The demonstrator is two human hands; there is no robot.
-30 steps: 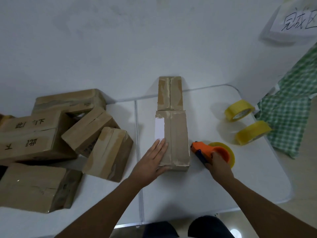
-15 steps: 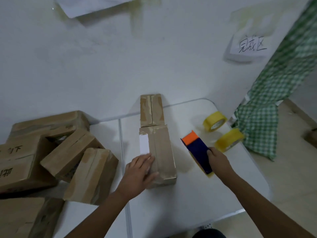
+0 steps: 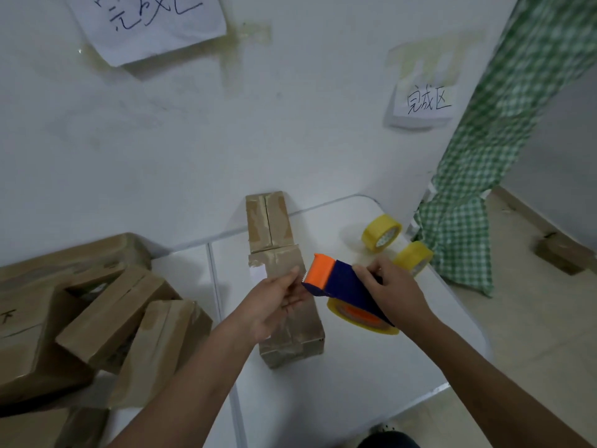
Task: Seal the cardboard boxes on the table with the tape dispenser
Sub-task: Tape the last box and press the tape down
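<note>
**Orange-nosed dispenser hovering over the centre box**

Gripping the tape dispenser [image 3: 336,282] mid-frame, the right hand [image 3: 392,286] is curling round its blue body. The left hand [image 3: 274,302] is pinching at the toothed edge, apparently freeing tape above the cardboard box [image 3: 290,334] lying on the table [image 3: 371,367]. Loose tape risks folding onto itself, or fingertips catching the blade.

Long brown cardboard box [image 3: 287,305] lying lengthwise on white table [image 3: 339,383], a second box [image 3: 268,223] upright behind it; orange-and-blue tape dispenser [image 3: 342,287], yellowish roll underneath, held tilted just above the lying box.
</note>
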